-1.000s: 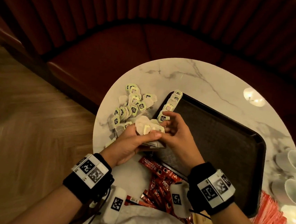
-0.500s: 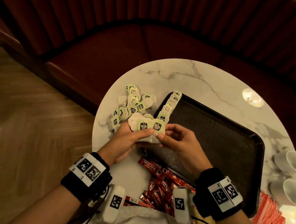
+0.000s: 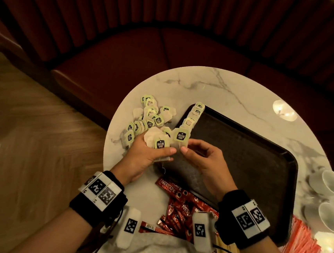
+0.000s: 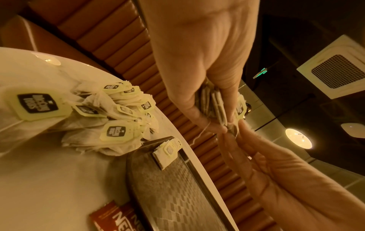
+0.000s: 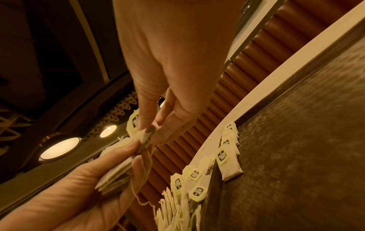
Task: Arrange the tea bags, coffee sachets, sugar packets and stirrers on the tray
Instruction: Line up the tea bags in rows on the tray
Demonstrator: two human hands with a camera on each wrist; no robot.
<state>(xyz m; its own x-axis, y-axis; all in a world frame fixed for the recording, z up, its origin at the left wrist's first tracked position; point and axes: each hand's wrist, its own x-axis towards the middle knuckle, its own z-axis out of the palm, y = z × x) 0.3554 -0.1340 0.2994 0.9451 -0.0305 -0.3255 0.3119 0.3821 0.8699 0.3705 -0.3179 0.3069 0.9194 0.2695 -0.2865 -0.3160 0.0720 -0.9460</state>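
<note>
A small stack of tea bags [image 3: 159,144] is being gripped in the left hand [image 3: 144,157] while one tea bag [image 3: 181,137] is being pinched off it by the right hand [image 3: 205,162], just above the tray [image 3: 261,155]'s near-left corner, where a row [image 3: 193,116] is being laid along the left rim.

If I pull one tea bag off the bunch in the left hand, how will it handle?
Probably limp and light: the tea bag pinched by the right hand is thin paper. Its loose string may snag the bunch held by the left hand.
</note>
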